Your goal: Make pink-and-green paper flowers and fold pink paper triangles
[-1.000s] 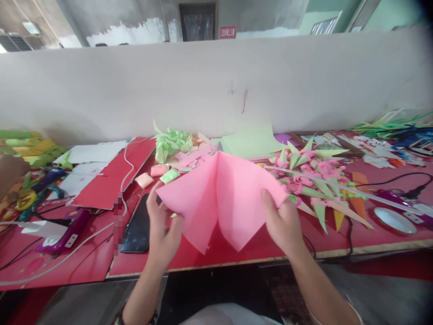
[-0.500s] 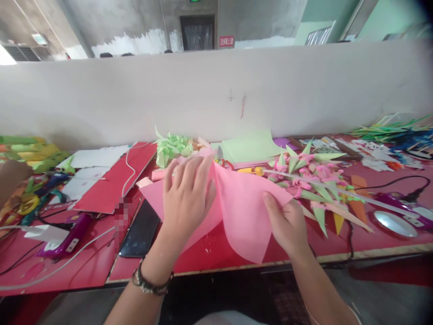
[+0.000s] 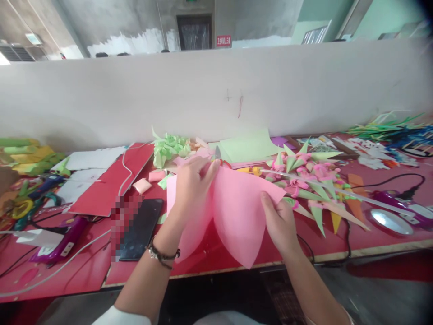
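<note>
In the head view, a creased sheet of bright pink paper (image 3: 240, 210) is held up over the near middle of the red-topped table (image 3: 88, 268). The left hand (image 3: 192, 185) pinches it at the far end of the crease; the right hand (image 3: 280, 219) pinches its right edge, thumb uppermost. A flat black phone (image 3: 144, 230) lies to the left — green-and-pink paper flowers (image 3: 314, 174) lie to the right.

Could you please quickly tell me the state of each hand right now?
Left hand: fingers bent at the top of the pink sheet; whether they grip cannot be told.
Right hand: closed, holding the sheet's right side.
</note>
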`<act>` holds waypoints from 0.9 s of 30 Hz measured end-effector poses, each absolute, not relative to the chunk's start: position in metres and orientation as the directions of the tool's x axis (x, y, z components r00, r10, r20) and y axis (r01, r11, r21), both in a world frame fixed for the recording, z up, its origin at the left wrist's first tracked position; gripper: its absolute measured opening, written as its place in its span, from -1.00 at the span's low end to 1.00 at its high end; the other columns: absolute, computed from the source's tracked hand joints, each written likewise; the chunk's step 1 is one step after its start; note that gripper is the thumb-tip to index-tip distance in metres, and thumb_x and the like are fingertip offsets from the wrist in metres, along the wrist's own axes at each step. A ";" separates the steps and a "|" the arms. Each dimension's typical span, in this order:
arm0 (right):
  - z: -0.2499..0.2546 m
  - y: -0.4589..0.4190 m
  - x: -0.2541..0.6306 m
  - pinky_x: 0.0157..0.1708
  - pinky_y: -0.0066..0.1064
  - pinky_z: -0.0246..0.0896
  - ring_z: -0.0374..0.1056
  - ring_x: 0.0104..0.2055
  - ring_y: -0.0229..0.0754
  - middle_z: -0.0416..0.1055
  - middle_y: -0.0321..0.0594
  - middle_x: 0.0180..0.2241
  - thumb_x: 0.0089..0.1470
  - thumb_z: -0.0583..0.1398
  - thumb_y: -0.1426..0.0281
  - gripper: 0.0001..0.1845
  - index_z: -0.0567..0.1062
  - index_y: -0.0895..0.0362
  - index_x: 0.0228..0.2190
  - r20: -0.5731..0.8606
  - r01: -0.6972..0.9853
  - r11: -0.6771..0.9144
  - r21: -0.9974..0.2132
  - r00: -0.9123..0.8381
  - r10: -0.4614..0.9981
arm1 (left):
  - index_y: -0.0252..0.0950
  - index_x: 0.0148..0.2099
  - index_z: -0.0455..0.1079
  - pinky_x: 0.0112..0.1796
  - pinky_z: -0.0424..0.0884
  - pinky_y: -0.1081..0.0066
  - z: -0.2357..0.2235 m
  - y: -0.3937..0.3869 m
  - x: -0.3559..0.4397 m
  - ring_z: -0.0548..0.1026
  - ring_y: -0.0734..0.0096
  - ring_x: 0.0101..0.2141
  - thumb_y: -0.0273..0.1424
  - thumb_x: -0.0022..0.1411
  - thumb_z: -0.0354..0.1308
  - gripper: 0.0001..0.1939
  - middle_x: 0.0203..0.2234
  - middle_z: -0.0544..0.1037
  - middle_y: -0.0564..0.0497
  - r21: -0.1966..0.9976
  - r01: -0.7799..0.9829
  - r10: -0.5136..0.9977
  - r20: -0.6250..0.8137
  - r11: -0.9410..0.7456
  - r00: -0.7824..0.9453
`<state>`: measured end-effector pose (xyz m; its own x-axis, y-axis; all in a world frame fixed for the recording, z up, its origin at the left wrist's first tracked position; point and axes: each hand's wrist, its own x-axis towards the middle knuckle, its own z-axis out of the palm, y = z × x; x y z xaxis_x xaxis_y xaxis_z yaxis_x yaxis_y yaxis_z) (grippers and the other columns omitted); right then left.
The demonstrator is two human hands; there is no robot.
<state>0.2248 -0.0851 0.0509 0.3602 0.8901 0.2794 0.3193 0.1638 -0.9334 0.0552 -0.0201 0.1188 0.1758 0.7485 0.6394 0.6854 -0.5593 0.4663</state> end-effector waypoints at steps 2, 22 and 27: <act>0.049 -0.084 0.225 -0.39 -0.37 0.26 0.37 -0.32 -0.08 0.46 -0.13 -0.40 0.03 0.04 0.21 -0.63 0.46 0.23 -0.29 0.280 0.321 0.161 -0.933 0.371 0.885 | -0.31 -0.61 0.10 -0.51 0.07 0.48 0.119 -0.019 0.055 0.15 0.55 -0.58 -0.30 0.17 -0.04 -0.66 -0.69 0.14 0.13 0.513 0.638 0.749 0.644 -0.574 0.155; 0.041 -0.081 0.234 -0.43 -0.36 0.23 0.35 -0.36 -0.08 0.45 -0.12 -0.45 0.03 0.03 0.19 -0.62 0.46 0.24 -0.35 0.271 0.344 0.120 -0.931 0.431 0.861 | -0.30 -0.52 0.33 -0.42 0.20 0.49 0.118 -0.017 0.019 0.31 0.50 -0.51 -0.32 0.08 0.04 -0.79 -0.61 0.38 0.08 0.476 0.689 0.738 0.663 -0.547 0.128; 0.042 -0.081 0.237 -0.43 -0.36 0.21 0.34 -0.38 -0.08 0.43 -0.16 -0.52 0.01 0.05 0.19 -0.65 0.45 0.22 -0.43 0.322 0.390 0.138 -0.910 0.458 0.829 | -0.30 -0.65 0.17 -0.55 0.10 0.51 0.113 -0.025 -0.014 0.16 0.56 -0.62 -0.29 0.08 0.04 -0.68 -0.73 0.18 0.14 0.461 0.737 0.765 0.634 -0.493 0.115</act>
